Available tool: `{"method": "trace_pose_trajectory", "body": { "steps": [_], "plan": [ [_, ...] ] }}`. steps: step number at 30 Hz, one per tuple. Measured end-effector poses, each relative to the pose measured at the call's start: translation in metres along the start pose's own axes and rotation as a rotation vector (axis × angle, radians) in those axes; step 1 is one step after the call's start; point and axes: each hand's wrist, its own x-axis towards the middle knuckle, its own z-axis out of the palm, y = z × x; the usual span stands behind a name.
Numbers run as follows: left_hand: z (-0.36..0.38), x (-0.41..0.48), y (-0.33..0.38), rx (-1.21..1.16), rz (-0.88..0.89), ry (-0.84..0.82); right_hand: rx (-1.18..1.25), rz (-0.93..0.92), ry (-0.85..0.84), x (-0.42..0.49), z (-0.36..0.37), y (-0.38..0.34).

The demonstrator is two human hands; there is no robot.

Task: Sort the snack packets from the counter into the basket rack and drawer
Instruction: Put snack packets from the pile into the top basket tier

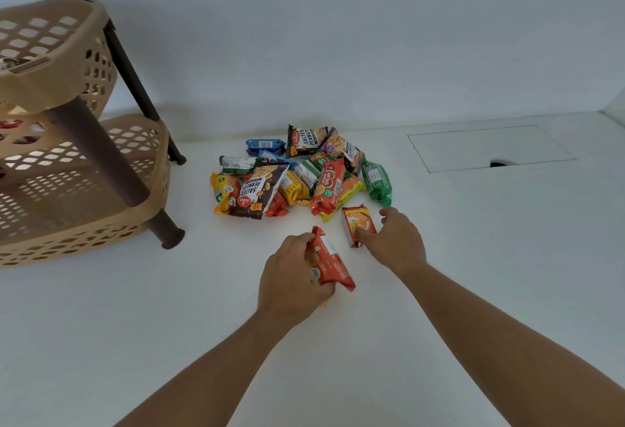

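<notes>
Left hand (292, 279) grips a red packet (333, 266) above the worktop (439, 291). Right hand (397, 240), fingers spread, touches an orange packet (358, 222) at five o'clock of the pile (297, 173).

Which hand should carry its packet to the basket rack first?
Left. The left hand already has a closed grip on a red packet and is nearer the basket rack; the right hand only touches the orange packet.

L hand (294, 278) curled shut; R hand (394, 240) reaching fwd, fingers spread.
</notes>
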Motion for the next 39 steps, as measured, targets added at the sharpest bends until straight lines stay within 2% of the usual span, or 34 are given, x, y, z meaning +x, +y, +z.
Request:
{"method": "trace_pose_trajectory", "body": {
  "steps": [5, 9, 13, 17, 25, 34, 39],
  "plan": [
    [-0.037, -0.031, -0.015, -0.078, 0.059, 0.060, -0.085, -0.022, -0.003, -0.001, 0.014, -0.011],
    [-0.073, -0.055, -0.036, -0.042, 0.066, 0.116, -0.093, -0.006, 0.020, -0.008, 0.020, -0.010],
    [-0.101, -0.079, -0.058, -0.078, -0.020, 0.177, 0.000, 0.014, 0.049, -0.026, 0.022, -0.013],
    [-0.126, -0.108, -0.076, -0.221, -0.056, 0.264, 0.169, 0.080, 0.039, -0.067, 0.024, -0.022],
    [-0.213, -0.143, -0.118, -0.150, 0.041, 0.292, 0.542, 0.090, -0.152, -0.167, 0.027, -0.097],
    [-0.384, -0.146, -0.156, -0.014, 0.198, 0.469, 0.811, -0.230, -0.451, -0.248, 0.011, -0.256],
    [-0.478, -0.139, -0.175, 0.061, 0.254, 0.542, 0.843, -0.460, -0.486, -0.280, 0.004, -0.327]
  ]
}}
